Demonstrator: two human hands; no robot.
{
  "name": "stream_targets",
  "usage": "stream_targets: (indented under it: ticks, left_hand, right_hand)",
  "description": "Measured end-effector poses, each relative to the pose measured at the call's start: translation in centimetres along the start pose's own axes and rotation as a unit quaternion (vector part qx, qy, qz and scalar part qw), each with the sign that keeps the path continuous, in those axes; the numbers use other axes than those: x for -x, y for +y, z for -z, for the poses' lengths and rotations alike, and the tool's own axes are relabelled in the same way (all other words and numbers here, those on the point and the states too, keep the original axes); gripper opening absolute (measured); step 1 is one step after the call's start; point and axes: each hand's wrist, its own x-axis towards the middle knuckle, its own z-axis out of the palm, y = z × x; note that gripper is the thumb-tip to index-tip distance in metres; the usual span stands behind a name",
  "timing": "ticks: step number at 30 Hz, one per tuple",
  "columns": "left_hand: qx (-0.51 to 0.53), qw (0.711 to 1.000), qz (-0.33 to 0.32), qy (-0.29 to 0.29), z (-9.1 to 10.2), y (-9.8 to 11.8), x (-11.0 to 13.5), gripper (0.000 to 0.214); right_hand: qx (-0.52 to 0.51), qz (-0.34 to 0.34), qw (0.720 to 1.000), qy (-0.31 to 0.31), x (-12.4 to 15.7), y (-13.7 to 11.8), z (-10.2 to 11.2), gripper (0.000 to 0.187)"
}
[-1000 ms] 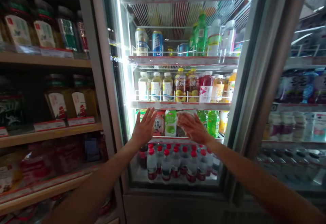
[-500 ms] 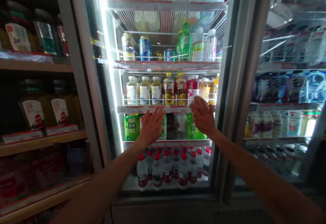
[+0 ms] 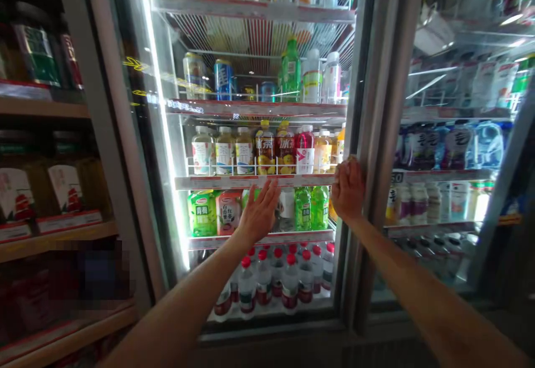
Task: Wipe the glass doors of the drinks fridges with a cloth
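Note:
My left hand [image 3: 259, 212] reaches up in front of the drinks fridge, fingers stretched out and holding nothing. Behind it are a peach-labelled drink [image 3: 228, 212] and green bottles [image 3: 311, 207] on a lower shelf. My right hand [image 3: 349, 190] is at the right metal frame of the fridge door [image 3: 357, 117]. Its fingers are bent together against that frame's inner edge, with the fingertips hidden. Left of this hand, a pink-red bottle [image 3: 304, 150] and iced tea bottles [image 3: 275, 148] stand on the middle shelf.
Water bottles with red caps [image 3: 267, 279] fill the fridge bottom. Cans [image 3: 223, 79] and a green bottle [image 3: 291, 69] stand higher up. On the left are wooden shelves [image 3: 45, 110] with large jars; on the right, another glass-fronted fridge [image 3: 451, 174] holds bottles.
My right hand has moved right, from in front of the bottles to the door frame, and its fingers have bent. My left hand stays raised and outstretched. The view has shifted right.

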Motion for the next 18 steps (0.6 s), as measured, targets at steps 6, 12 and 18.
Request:
stream_targets:
  ticks: [6,12,18]
  left_hand:
    - [-0.005,1.0,-0.008,-0.007,-0.9,0.2,2.5,0.06]
    - [-0.012,0.999,0.02,-0.023,-1.2,-1.4,5.0,0.061]
    - [-0.028,0.998,0.033,-0.043,-1.1,-2.8,9.0,0.057]
  right_hand:
    - [-0.039,0.075,0.993,-0.08,9.5,-0.4,1.7,0.065]
    - [-0.073,0.063,0.994,-0.061,4.0,-2.6,0.5,0.056]
    - [-0.12,0.264,0.94,-0.179,9.9,-8.0,0.9,0.052]
